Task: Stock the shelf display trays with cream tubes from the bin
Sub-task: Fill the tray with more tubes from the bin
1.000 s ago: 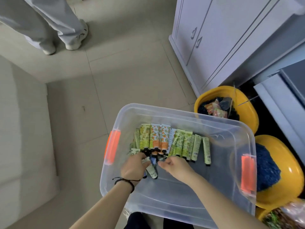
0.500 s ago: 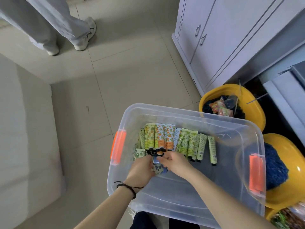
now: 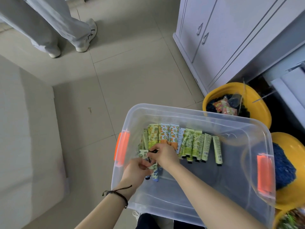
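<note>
From the head camera, you are looking down into the clear bin (image 3: 181, 111), which sits on the tiled floor (image 3: 132, 71) in front of you. Both your forearms reach in from the lower edge of the view and meet at the bin's left end.

Your left hand (image 3: 137, 169) is low in the bin with its back toward the camera and a dark cord bracelet (image 3: 118, 194) on the wrist. Its fingers curl around 2 or 3 blue-patterned tubes (image 3: 154, 174), whose caps point back toward you.

Your right hand (image 3: 163, 154) lies just beyond it, palm down, with the wrist angled in from the right. Its thumb and fingertips pinch a black cap (image 3: 153, 151) at the left end of the row. I cannot tell which tube that cap belongs to.

The row of cream tubes (image 3: 189, 141) lies flat on the bin floor, side by side with caps toward you: yellow and orange prints on the left, green ones on the right.

The bin has an orange latch (image 3: 122, 147) on each short end. 2 yellow tubs (image 3: 237, 88) stand to its right, below a white cabinet (image 3: 222, 38). Another person's legs (image 3: 54, 22) stand at the top left.
</note>
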{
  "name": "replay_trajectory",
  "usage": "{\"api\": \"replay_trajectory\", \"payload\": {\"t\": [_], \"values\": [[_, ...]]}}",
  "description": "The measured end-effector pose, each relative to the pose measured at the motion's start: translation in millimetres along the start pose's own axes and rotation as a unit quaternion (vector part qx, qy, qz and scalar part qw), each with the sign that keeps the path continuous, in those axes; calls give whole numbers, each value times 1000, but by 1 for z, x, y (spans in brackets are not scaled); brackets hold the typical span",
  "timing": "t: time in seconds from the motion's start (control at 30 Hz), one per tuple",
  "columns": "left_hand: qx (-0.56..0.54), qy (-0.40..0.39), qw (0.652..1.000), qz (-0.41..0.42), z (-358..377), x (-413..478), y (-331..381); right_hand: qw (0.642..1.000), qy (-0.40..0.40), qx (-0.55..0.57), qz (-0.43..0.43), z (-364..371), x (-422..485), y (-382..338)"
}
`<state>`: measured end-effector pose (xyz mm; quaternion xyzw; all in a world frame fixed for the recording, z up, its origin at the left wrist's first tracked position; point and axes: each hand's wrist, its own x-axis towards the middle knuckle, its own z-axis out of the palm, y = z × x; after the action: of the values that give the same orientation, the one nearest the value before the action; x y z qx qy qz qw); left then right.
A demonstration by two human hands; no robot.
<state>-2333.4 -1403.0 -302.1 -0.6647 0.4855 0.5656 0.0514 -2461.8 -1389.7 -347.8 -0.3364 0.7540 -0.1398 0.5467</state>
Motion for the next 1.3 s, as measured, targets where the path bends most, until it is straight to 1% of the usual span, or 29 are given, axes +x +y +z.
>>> {"api": "replay_trajectory", "payload": {"t": [0.27, 0.37, 0.47, 0.57, 0.7, 0.83, 0.93, 1.03, 1.13, 1.3], "values": [[6, 9, 1000, -26, 4, -6, -13, 999, 14, 49, -3, 11, -5, -3], [9, 7, 1000, -16, 2, -6, -13, 994, 15, 105, 4, 5, -15, 0], [7, -12, 1000, -1, 0, -8, -9, 989, 30, 148, 8, -11, -31, 5], [4, -45, 999, 8, -2, -10, -1, 984, 28, 173, -13, -36, -43, 11], [-6, -71, 997, 31, -4, -13, 18, 989, 9, 144, -36, -74, -55, 18], [-13, -72, 995, 66, -5, -18, 41, 993, 43, 101, -43, -108, -69, 21], [-2, -80, 991, 109, -10, -26, 64, 995, 49, 72, -55, -130, -84, 10], [17, -83, 985, 151, -18, -41, 96, 995, 64, 40, -72, -158, -105, -10], [28, -80, 977, 194, -34, -58, 132, 991, 79, 15, -112, -187, -128, -43], [16, -30, 966, 255, -67, -91, 193, 979, 131, -18, -157, -229, -171, -110]]}}
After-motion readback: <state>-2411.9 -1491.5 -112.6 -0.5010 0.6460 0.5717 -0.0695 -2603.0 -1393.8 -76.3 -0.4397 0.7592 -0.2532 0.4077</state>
